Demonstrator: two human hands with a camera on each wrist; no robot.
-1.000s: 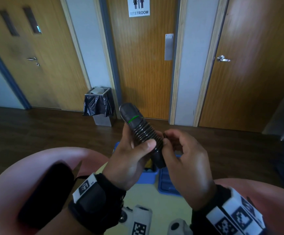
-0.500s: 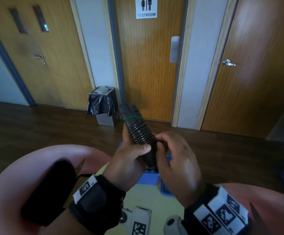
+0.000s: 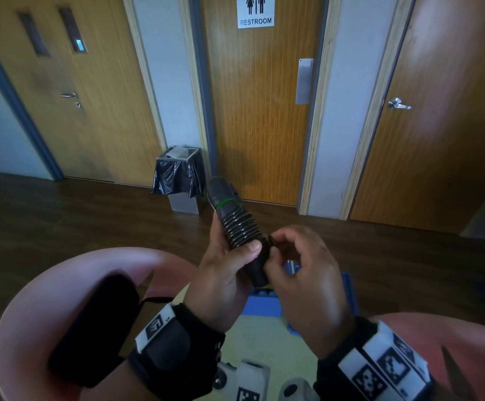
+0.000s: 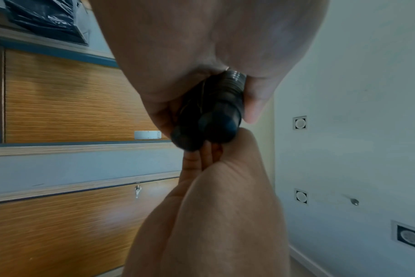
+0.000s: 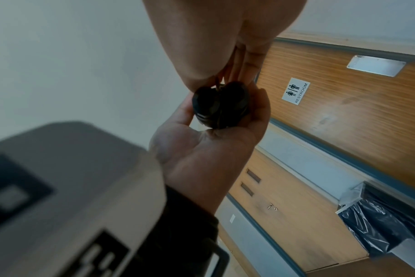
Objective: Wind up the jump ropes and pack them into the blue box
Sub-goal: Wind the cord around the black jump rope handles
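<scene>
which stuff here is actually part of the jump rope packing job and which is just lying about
Part of the job:
wound jump rope, gripped by the left hand
right hand, pinching the rope end
blue box below the hands

Just there:
lined bin
restroom sign
wooden doors

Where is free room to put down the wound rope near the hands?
A bare yellow-green surface shows between the two wrists, below the blue box. It is narrow: both hands, left hand and right hand, gripping the jump rope bundle, hide most of the box, so its free room cannot be judged.
</scene>
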